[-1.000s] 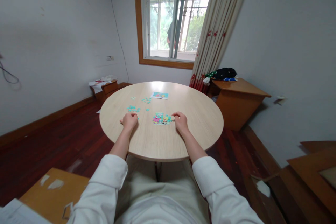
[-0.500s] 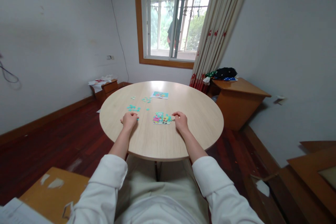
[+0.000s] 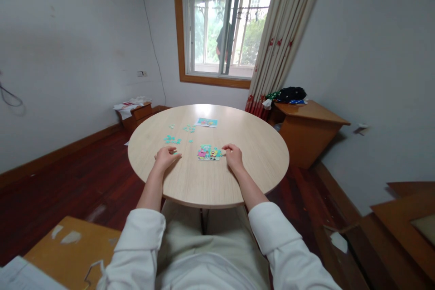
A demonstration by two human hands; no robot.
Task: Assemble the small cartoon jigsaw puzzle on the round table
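A partly joined jigsaw puzzle (image 3: 209,153) with a pink and a yellow cartoon figure lies on the round table (image 3: 204,186) in front of me. Right beside its right edge, my right hand (image 3: 233,156) rests with fingers curled inward; what its fingertips hold, if anything, is too small to make out. My left hand (image 3: 166,157) is left of the puzzle, thumb and fingers apart, and a bit of teal shows between them. Just beyond it lie several loose teal puzzle pieces (image 3: 172,139).
More loose pieces (image 3: 189,128) lie farther back, near a picture sheet (image 3: 207,123) of the same cartoon. A wooden desk (image 3: 306,118) with cloths stands right of the table. A wooden board (image 3: 68,253) is at the lower left. A person (image 3: 222,43) is outside the window.
My left hand has turned a little and its thumb and fingers have spread apart. The right hand stays by the puzzle's right edge. The view has shifted very slightly.
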